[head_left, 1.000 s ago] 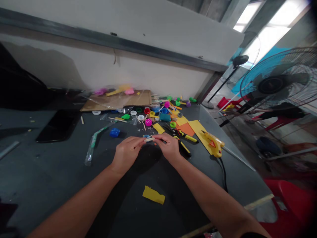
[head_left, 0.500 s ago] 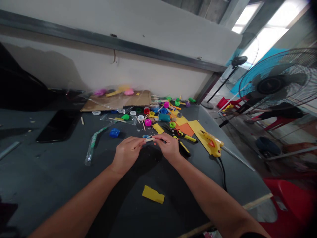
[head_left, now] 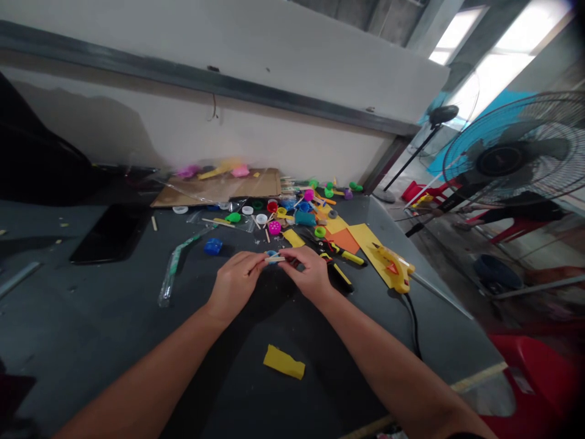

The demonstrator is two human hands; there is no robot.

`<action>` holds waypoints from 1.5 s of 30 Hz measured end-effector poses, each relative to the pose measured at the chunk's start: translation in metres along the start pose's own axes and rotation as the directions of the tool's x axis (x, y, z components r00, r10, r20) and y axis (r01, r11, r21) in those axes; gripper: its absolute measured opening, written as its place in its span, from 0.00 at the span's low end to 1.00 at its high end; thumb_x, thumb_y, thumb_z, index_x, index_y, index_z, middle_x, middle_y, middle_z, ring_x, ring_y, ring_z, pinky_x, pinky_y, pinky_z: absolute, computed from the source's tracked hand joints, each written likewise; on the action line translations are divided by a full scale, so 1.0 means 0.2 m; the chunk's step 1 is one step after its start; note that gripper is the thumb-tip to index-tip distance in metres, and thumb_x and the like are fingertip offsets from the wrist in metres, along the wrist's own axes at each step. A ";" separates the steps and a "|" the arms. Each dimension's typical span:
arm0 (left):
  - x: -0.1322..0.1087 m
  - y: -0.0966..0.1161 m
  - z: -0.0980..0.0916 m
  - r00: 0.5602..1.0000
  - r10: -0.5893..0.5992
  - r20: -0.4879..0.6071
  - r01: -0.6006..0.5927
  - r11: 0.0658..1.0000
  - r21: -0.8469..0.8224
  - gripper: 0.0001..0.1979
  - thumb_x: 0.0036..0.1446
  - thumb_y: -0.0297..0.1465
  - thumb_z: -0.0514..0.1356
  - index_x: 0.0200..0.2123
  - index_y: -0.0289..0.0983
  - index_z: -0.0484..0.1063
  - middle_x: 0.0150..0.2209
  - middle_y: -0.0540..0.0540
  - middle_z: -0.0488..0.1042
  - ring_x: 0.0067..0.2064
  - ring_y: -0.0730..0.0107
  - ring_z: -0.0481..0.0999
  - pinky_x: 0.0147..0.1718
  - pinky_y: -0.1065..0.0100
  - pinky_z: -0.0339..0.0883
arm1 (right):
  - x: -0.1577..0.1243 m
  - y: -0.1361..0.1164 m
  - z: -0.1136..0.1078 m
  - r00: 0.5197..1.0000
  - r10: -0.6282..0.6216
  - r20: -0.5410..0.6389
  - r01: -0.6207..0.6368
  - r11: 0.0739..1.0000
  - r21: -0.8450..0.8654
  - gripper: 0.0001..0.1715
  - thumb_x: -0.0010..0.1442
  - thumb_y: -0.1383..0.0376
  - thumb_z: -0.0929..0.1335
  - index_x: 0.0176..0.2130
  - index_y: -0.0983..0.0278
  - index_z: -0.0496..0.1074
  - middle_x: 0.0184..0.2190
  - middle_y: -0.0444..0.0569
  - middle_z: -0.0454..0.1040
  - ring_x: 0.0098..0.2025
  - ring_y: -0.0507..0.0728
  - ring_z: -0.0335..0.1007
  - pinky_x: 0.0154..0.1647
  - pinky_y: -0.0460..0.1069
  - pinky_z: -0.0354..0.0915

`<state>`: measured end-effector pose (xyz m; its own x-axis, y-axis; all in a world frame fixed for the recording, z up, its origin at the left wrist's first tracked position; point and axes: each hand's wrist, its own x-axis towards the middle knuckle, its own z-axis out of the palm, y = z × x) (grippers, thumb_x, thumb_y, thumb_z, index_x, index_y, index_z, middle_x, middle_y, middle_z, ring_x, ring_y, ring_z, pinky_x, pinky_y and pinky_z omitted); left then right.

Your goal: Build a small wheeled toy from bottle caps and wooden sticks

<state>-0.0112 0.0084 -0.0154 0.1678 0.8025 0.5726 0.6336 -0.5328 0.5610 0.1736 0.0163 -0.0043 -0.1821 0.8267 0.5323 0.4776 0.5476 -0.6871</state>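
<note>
Both my hands meet over the middle of the dark table. My left hand and my right hand each pinch one end of a small pale stick, held level between the fingertips. A tiny blue piece shows just behind the stick; I cannot tell whether it is attached. A blue bottle cap lies to the left of my left hand. A yellow hot glue gun rests to the right of my right hand, on yellow paper.
Coloured caps, sticks and paper scraps are scattered behind my hands. A yellow scrap lies near me. A black phone sits at left, cardboard at the back. A standing fan and a red chair are at right.
My hands stay pinched on the stick and have barely shifted; the view moved slightly.
</note>
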 end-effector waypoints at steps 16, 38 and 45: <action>0.01 0.02 -0.01 0.998 0.036 -0.045 -0.037 0.999 -0.013 0.09 0.60 0.31 0.57 0.36 0.40 0.77 0.34 0.47 0.79 0.37 0.67 0.77 0.39 0.66 0.70 | 0.00 0.02 -0.01 0.985 -0.170 0.016 0.171 0.980 -0.100 0.09 0.61 0.64 0.67 0.37 0.57 0.78 0.33 0.47 0.79 0.38 0.56 0.73 0.43 0.52 0.68; 0.01 0.02 0.00 0.998 0.007 -0.060 -0.012 0.997 -0.079 0.08 0.59 0.30 0.57 0.40 0.39 0.76 0.37 0.46 0.78 0.39 0.68 0.76 0.40 0.65 0.70 | 0.00 0.00 -0.01 0.990 -0.137 -0.027 0.133 0.986 -0.102 0.05 0.59 0.65 0.68 0.36 0.61 0.75 0.30 0.47 0.77 0.36 0.55 0.72 0.40 0.50 0.68; 0.01 0.02 0.00 0.998 0.006 -0.058 -0.011 0.997 -0.077 0.07 0.58 0.29 0.59 0.40 0.39 0.75 0.37 0.47 0.77 0.40 0.68 0.75 0.41 0.65 0.69 | 0.00 0.00 -0.02 0.990 -0.140 -0.023 0.137 0.985 -0.102 0.05 0.59 0.65 0.68 0.36 0.62 0.75 0.30 0.47 0.76 0.36 0.55 0.71 0.40 0.50 0.68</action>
<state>-0.0090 0.0079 -0.0117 0.1274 0.7820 0.6101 0.5719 -0.5605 0.5990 0.1767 0.0161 -0.0020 -0.2274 0.7388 0.6345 0.5329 0.6397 -0.5539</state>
